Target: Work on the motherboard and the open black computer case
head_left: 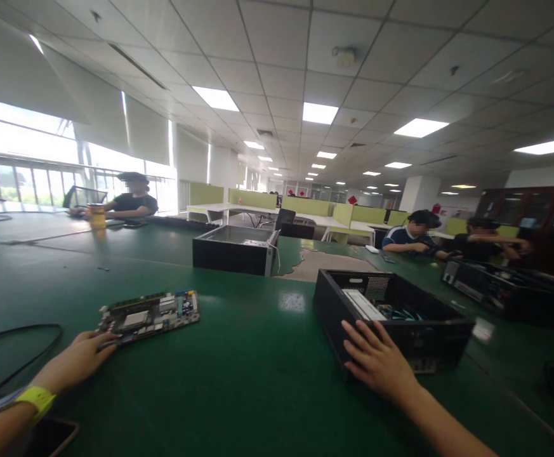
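A computer motherboard [150, 317] is at left on the green table, with a pale square chip and a row of memory slots along its far edge. My left hand [79, 358], a yellow band at its wrist, grips the board's near left corner between thumb and fingers. To the right stands an open black computer case [424, 343], with a white drive and blue cables inside. My right hand [376, 355] lies against the near side of this case, fingers spread and reaching its top rim.
A second open case [233, 254] stands further back in the middle. Another dark case [509, 295] is at far right by two people. A third person [134, 197] sits at far left near a yellow cup [96, 217]. A black cable [24, 327] curves at left.
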`<state>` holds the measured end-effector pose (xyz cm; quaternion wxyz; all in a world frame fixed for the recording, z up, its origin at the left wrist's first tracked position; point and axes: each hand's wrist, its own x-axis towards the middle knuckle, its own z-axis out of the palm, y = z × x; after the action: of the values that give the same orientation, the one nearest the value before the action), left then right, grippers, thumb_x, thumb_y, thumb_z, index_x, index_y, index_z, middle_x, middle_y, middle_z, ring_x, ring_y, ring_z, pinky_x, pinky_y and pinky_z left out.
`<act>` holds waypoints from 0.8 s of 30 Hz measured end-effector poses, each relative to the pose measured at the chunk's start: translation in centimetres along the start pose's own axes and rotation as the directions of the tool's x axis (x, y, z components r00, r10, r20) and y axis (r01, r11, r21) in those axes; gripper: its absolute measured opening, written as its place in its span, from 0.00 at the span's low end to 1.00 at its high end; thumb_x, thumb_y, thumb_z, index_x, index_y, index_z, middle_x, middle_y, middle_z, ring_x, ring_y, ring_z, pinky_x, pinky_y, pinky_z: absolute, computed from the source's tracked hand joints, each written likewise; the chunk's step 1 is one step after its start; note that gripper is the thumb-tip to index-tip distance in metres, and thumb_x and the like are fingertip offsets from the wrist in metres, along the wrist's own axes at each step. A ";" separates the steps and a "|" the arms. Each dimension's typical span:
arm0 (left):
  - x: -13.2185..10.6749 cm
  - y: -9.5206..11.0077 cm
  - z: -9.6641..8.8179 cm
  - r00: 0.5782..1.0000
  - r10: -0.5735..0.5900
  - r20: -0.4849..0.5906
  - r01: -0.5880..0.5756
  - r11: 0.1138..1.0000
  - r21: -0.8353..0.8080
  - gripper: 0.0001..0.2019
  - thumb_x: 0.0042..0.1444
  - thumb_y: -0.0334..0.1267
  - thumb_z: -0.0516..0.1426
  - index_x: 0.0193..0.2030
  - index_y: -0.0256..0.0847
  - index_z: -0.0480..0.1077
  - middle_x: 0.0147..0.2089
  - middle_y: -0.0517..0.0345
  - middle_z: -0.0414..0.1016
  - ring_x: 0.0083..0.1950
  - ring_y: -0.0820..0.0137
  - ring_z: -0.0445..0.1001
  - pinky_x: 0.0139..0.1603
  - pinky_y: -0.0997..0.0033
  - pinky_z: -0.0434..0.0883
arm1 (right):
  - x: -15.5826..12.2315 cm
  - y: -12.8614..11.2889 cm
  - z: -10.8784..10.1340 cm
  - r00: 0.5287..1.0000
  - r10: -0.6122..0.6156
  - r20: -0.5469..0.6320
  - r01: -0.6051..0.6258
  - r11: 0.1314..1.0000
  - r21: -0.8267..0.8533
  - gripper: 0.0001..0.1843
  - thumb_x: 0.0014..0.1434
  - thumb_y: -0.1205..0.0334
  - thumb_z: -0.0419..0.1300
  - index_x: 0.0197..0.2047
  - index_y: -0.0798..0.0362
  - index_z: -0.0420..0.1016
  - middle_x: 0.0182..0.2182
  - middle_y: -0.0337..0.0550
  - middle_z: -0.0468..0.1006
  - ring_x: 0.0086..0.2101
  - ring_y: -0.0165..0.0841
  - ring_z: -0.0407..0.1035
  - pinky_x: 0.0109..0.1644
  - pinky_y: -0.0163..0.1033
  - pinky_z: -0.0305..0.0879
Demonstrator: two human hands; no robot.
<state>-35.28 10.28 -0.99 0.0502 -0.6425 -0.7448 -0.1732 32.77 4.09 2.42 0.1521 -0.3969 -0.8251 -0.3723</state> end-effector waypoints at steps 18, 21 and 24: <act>-0.9 5.3 -4.1 0.952 -0.262 0.157 0.257 0.965 0.049 0.08 0.60 0.33 0.42 0.41 0.44 0.60 0.33 0.62 0.73 0.35 0.70 0.69 0.34 0.76 0.55 | -1.6 4.0 2.3 0.745 0.565 0.355 -0.555 0.820 -0.143 0.32 0.58 0.46 0.53 0.64 0.48 0.64 0.68 0.50 0.52 0.68 0.50 0.34 0.67 0.60 0.30; -1.4 7.6 -4.1 0.961 -0.239 0.141 0.238 0.971 0.027 0.07 0.60 0.34 0.42 0.39 0.43 0.59 0.34 0.59 0.73 0.35 0.68 0.70 0.33 0.74 0.56 | -0.2 0.2 1.9 0.741 0.545 0.393 -0.587 0.809 -0.016 0.31 0.60 0.44 0.51 0.63 0.46 0.65 0.68 0.48 0.52 0.68 0.48 0.34 0.67 0.59 0.32; -2.4 10.1 -3.7 0.975 -0.190 0.114 0.191 0.982 0.006 0.06 0.61 0.35 0.42 0.38 0.43 0.58 0.35 0.57 0.73 0.36 0.66 0.71 0.32 0.73 0.57 | 0.9 -3.1 1.2 0.739 0.520 0.429 -0.612 0.784 0.103 0.32 0.60 0.42 0.50 0.64 0.45 0.64 0.68 0.47 0.52 0.68 0.47 0.35 0.68 0.58 0.33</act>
<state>-25.59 8.03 3.71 -0.0109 -0.5772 -0.8041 -0.1418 29.85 4.19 0.64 0.1432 -0.6728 -0.7153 -0.1230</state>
